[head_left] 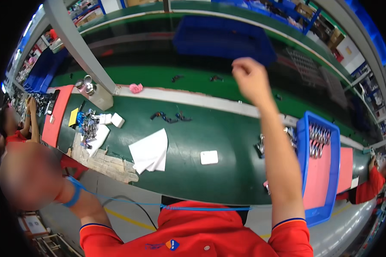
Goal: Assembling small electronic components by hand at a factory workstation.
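My right hand (251, 79) reaches far over the green conveyor belt, its fingers curled in; whether anything sits inside them is hidden. Just beyond it is a large blue crate (223, 38), slightly smeared. Two small dark parts (216, 78) lie on the belt left of this hand. My left hand (30, 175) is at the lower left, off the table's edge, and so blurred that its fingers do not show. A blue band (75, 192) circles that wrist, with a coiled blue cord (201, 207) running across my body.
On the green table (188, 180) lie white sheets (150, 150), a white card-like piece (209, 157), small dark parts (171, 118) and a heap of metal pieces (88, 128). A blue bin (302, 145) with shiny metal parts stands right. A grey post (79, 47) rises left; people sit at both sides.
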